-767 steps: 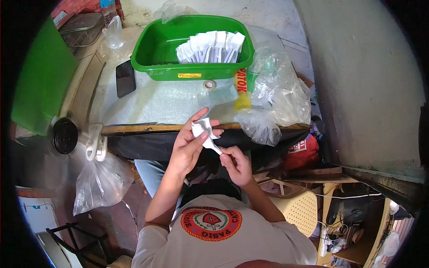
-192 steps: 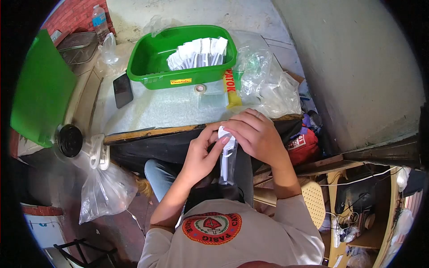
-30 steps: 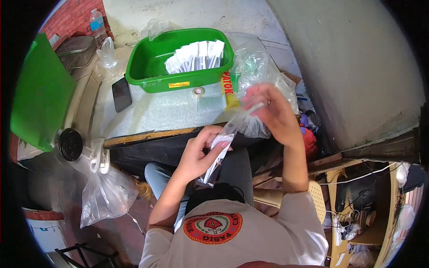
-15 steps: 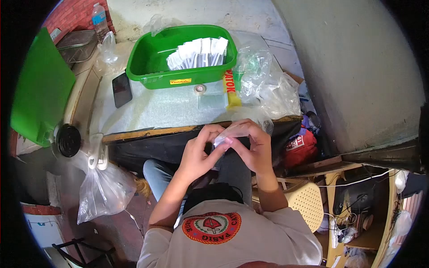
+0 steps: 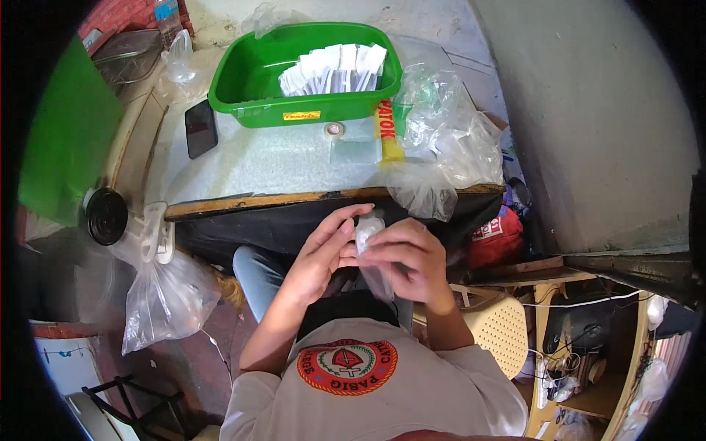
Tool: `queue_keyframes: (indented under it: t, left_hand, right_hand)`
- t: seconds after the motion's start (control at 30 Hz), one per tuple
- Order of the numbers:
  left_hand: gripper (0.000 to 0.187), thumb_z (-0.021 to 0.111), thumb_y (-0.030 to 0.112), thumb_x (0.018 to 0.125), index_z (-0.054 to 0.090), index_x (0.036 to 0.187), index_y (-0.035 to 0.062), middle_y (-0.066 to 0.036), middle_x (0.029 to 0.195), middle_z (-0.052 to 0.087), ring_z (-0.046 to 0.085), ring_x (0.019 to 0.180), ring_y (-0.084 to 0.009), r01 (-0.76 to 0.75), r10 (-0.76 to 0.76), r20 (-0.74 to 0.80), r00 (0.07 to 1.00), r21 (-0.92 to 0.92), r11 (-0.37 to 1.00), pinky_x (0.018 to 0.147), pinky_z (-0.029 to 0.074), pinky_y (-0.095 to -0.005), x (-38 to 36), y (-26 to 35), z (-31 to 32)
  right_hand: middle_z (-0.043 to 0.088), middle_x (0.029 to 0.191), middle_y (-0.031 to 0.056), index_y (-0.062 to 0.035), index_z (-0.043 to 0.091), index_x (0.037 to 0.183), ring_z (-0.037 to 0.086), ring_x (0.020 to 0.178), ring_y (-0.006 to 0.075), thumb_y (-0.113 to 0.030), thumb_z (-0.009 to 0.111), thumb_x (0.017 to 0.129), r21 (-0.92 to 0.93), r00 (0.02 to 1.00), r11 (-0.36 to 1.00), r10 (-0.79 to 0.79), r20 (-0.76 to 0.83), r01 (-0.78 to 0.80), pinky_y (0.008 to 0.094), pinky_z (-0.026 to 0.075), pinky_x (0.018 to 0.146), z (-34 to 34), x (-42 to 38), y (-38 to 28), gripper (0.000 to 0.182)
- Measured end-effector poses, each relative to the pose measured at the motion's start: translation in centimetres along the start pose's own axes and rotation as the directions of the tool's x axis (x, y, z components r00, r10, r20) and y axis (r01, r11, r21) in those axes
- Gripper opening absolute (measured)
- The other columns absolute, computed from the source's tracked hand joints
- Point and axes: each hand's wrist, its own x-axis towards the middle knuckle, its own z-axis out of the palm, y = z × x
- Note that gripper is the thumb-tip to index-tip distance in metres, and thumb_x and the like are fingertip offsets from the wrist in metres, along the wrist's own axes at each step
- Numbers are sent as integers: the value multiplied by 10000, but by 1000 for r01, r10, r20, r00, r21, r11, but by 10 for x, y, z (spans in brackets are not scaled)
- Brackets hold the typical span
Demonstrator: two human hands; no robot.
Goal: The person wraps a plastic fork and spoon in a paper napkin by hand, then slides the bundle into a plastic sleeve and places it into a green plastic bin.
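Over my lap, just off the table's front edge, a small see-through plastic packet [image 5: 370,230] with something white inside stands between my hands. My left hand [image 5: 318,259] supports it from the left, fingers partly curled against its side. On the other side, the fingers of my right hand [image 5: 407,259] are bent over and pressed on the packet. A loose tail of the plastic hangs below them. What the white content is, I cannot make out.
On the table [image 5: 265,169], a green basin [image 5: 257,112] holds several white packets [image 5: 334,70]. Nearby lie a phone [image 5: 201,129], a tape roll [image 5: 334,130], a see-through sheet [image 5: 354,152] and loose plastic bags [image 5: 460,140]. A plastic bag [image 5: 165,305] hangs at left.
The packet has turned from lying slanted to upright, its tail now pointing down. My right hand has shifted over its front, and my left fingers have stretched out more. The view has tilted slightly.
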Motion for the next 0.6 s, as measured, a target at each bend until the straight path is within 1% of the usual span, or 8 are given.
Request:
queue_keyframes:
  t: [0.13, 0.2, 0.27, 0.33, 0.4, 0.47, 0.53, 0.6]
  left_hand:
    - [298, 534, 147, 1002, 540, 1283, 47, -95, 1131, 644, 632, 978, -127, -6, 5, -13, 1000, -67, 998, 848, 518, -283, -2, 1, 1]
    - [293, 575, 62, 963, 552, 1254, 35, -88, 1128, 646, 620, 997, -124, -142, 143, -11, 990, 71, 987, 838, 505, -269, 0, -5, -1]
    - [301, 599, 2, 932, 561, 1229, 28, -80, 1128, 647, 606, 1010, -111, -144, 147, -24, 989, 77, 987, 833, 495, -260, 3, -7, -2]
    - [298, 599, -27, 924, 570, 1217, 21, -61, 1106, 652, 605, 982, -90, -311, 319, 5, 948, 240, 920, 813, 489, -243, 6, -9, 3]
    - [299, 597, -42, 919, 575, 1210, 20, -54, 1093, 654, 606, 971, -81, -314, 315, 40, 948, 269, 911, 807, 489, -236, 5, -9, 4]
    - [300, 596, -57, 913, 580, 1203, 20, -46, 1079, 656, 608, 960, -73, -316, 308, 73, 949, 298, 901, 801, 489, -230, 3, -9, 5]
    - [292, 581, -68, 914, 586, 1195, 16, -39, 1060, 657, 609, 944, -65, -330, 312, 107, 944, 309, 892, 793, 486, -221, 2, -8, 7]
    - [310, 576, -72, 913, 581, 1210, 13, -48, 1071, 658, 611, 940, -70, -333, 310, 122, 943, 334, 882, 802, 486, -226, 1, -9, 3]
  right_hand:
    - [654, 993, 47, -135, 707, 909, 638, 768, 232, -43, 831, 636, 14, 1000, 1000, -7, 23, 6, 338, 508, 669, -3, -11, -15, 314]
    - [654, 992, 43, -138, 707, 911, 632, 753, 228, -55, 838, 634, 9, 999, 1000, -7, 33, 6, 338, 509, 666, -4, -14, -16, 318]
    - [656, 1001, 38, -138, 707, 903, 626, 740, 227, -58, 838, 639, -84, 998, 996, 1, 66, 4, 334, 507, 657, -6, -14, -17, 305]
    - [652, 985, 42, -137, 708, 896, 625, 736, 218, -54, 835, 646, -94, 998, 995, 27, 50, -22, 322, 503, 653, -7, -13, -15, 292]
    - [647, 969, 46, -135, 708, 888, 624, 731, 208, -51, 833, 654, -100, 998, 994, 52, 34, -48, 310, 499, 649, -7, -12, -14, 279]
    - [626, 907, 54, -108, 703, 885, 621, 755, 180, -33, 822, 680, 34, 972, 972, 233, 26, -233, 276, 486, 644, -6, -11, -15, 249]
    - [596, 897, 57, -73, 689, 886, 604, 781, 151, -11, 804, 709, 76, 979, 977, 202, -12, -201, 252, 472, 635, -4, -6, -15, 220]
    - [572, 915, 40, -83, 655, 898, 574, 690, 111, -29, 787, 751, 157, 914, 901, 401, 62, -405, 250, 465, 592, -6, -3, -17, 205]
